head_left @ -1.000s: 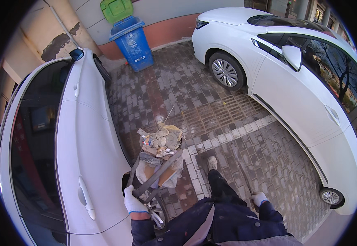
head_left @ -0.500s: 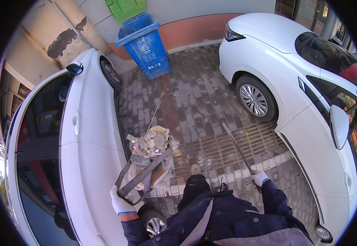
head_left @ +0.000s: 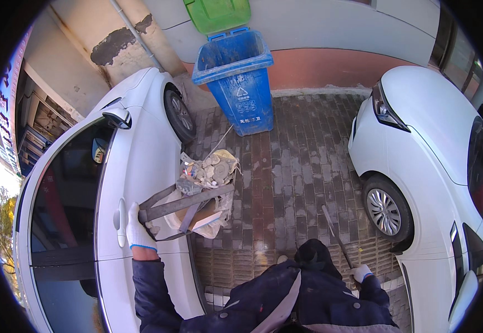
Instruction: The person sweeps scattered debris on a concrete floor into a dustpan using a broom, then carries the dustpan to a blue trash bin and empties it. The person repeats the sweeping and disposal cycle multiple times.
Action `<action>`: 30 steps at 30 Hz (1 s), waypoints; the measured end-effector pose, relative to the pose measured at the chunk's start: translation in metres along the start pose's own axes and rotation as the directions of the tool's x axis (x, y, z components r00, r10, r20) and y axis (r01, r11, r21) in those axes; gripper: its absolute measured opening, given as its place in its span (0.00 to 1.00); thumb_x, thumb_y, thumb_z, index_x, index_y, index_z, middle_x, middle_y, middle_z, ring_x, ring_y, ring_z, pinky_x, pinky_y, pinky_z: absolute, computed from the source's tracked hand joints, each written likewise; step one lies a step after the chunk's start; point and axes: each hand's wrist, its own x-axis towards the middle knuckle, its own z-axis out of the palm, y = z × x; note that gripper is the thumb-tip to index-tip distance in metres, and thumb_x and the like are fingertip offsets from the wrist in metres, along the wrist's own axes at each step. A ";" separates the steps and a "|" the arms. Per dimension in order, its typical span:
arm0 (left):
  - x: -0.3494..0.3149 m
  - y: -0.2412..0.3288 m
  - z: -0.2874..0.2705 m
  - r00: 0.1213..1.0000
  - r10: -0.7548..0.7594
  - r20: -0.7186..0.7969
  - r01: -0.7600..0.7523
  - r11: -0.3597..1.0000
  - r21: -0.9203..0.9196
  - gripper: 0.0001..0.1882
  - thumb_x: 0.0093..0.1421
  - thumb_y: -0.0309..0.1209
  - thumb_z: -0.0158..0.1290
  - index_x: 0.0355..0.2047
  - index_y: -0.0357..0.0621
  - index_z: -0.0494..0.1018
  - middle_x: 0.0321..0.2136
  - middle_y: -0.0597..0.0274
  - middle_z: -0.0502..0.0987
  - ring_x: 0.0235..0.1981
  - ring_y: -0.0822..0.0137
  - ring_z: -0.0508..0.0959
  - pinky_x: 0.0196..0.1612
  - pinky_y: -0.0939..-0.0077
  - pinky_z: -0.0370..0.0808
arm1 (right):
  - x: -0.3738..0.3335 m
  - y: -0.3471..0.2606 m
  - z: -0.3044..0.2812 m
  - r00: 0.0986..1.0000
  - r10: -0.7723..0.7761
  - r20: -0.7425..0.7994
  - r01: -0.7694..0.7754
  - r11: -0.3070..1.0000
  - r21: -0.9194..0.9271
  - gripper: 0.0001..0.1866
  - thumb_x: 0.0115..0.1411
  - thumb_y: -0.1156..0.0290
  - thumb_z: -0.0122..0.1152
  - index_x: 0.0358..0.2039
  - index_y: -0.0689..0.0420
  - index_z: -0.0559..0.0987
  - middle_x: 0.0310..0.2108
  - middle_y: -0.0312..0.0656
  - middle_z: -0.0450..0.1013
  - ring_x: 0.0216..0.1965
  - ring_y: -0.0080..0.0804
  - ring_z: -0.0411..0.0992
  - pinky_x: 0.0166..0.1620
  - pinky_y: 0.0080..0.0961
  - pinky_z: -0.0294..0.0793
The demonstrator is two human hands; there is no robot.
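Left hand is clenching the dark handle of a rubble-laden carrier; right hand is gripping a pole. Blue bin is standing near the far edge of the paving.

The white car blocks the space left of your left hand; the rubble load crowds its front right. Between your hands, paving leaves room forward to the blue bin; a second car limits your right hand.
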 end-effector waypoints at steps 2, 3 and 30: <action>0.059 0.041 0.055 0.995 -0.097 0.011 0.097 0.995 -0.001 0.14 0.64 0.48 0.59 0.28 0.56 0.72 0.17 0.74 0.68 0.12 0.78 0.64 0.13 0.79 0.62 | 0.059 -0.024 -0.014 0.957 -0.282 0.071 0.285 0.858 -0.428 0.13 0.54 0.73 0.59 0.40 0.55 0.84 0.27 0.49 0.79 0.27 0.43 0.79 0.32 0.41 0.80; 0.087 0.057 0.086 1.000 -0.023 -0.015 0.022 0.998 -0.051 0.13 0.63 0.48 0.60 0.29 0.57 0.73 0.18 0.76 0.70 0.12 0.78 0.64 0.14 0.81 0.60 | 0.091 -0.033 -0.021 0.832 -0.486 0.267 0.497 0.439 -0.749 0.14 0.53 0.72 0.59 0.39 0.53 0.86 0.29 0.50 0.80 0.31 0.45 0.81 0.38 0.40 0.81; 0.546 0.081 0.900 0.004 0.154 0.988 -0.852 -0.517 0.084 0.35 0.61 0.65 0.47 0.37 0.44 0.85 0.36 0.53 0.85 0.42 0.55 0.82 0.50 0.65 0.73 | 0.290 -0.530 -0.015 0.965 0.095 -0.243 0.077 0.785 0.615 0.10 0.57 0.77 0.56 0.39 0.63 0.78 0.17 0.39 0.69 0.14 0.28 0.67 0.17 0.26 0.66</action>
